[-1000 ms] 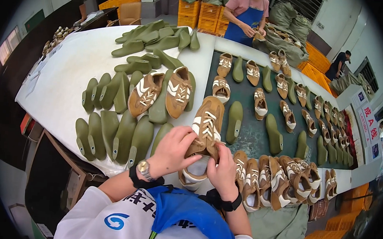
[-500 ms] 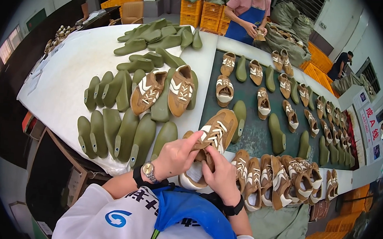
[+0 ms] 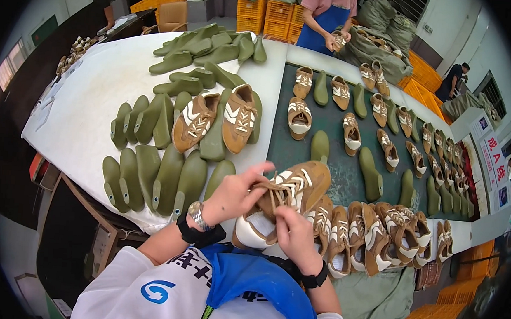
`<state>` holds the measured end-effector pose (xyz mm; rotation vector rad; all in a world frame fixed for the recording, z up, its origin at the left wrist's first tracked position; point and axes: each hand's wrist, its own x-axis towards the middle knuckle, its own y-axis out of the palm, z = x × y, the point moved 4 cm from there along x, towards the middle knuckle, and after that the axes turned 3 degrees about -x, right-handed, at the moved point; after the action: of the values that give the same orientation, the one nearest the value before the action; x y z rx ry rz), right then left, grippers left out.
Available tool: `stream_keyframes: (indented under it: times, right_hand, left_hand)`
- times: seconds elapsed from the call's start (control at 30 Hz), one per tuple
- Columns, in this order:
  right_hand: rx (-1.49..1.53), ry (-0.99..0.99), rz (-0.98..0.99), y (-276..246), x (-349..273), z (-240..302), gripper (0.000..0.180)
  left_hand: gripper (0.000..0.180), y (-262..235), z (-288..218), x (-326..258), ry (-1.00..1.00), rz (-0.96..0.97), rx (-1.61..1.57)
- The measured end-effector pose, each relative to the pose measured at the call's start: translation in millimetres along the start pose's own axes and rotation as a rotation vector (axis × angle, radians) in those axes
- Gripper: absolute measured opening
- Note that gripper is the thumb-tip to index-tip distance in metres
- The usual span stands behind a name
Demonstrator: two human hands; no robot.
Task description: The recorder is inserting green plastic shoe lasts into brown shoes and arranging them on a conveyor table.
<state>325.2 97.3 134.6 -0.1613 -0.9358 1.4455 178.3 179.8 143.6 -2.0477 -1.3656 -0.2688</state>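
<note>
In front of me lies a brown suede sneaker (image 3: pixel 311 183) with white stripes, its toe pointing away and its white heel toward me. My left hand (image 3: pixel 230 196) is over its opening, index finger raised, pinching a brown shoelace (image 3: pixel 269 187) between the thumb and other fingers. My right hand (image 3: pixel 297 237) is closed at the shoe's near right side, its fingertips pinched on another stretch of lace. The tongue is partly covered by the hands. Next to my right hand stands a row of similar sneakers (image 3: pixel 339 238), tightly packed along the table's near edge.
Green shoe lasts (image 3: pixel 193 179) stand in rows on the white table (image 3: pixel 77 113), with two sneakers (image 3: pixel 239 120) resting on some. A green belt (image 3: pixel 337 170) on the right carries sneakers and lasts. Across the table, a person in a blue apron (image 3: pixel 322 29) handles a shoe.
My left hand has lifted off the upper, pulling lace up from the shoe. My right hand has drawn back slightly into a pinch. The sneaker has shifted slightly right and toward me.
</note>
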Motion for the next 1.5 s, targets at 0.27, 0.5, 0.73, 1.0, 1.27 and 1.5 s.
stream_keyframes:
  times: [0.27, 0.5, 0.73, 1.0, 1.27, 1.5]
  right_hand:
    - [0.055, 0.123, -0.23, -9, 0, -13, 0.047]
    - [0.639, 0.472, -0.447, -12, -9, -51, 0.051]
    - [0.339, 0.382, -0.29, -15, -26, -65, 0.047]
    - [-0.345, 0.53, -0.201, -102, -74, -109, 0.043]
    - [-0.522, 0.623, -0.072, -119, -117, -122, 0.054]
    - [-0.45, 0.597, -0.144, -104, -101, -87, 0.042]
  left_hand:
    - [0.033, 19, -29, -5, 0.186, 0.19, 0.387]
    - [0.014, 23, -21, -19, 0.191, 0.334, 0.247]
    - [0.02, 23, -8, -28, 0.123, 0.347, 0.093]
    - [0.036, -3, 39, -40, -0.003, 0.335, 0.247]
    - [0.05, -34, 208, -3, -0.524, -0.064, 0.232]
    - [0.038, -7, 279, 16, -1.181, -0.387, -0.767]
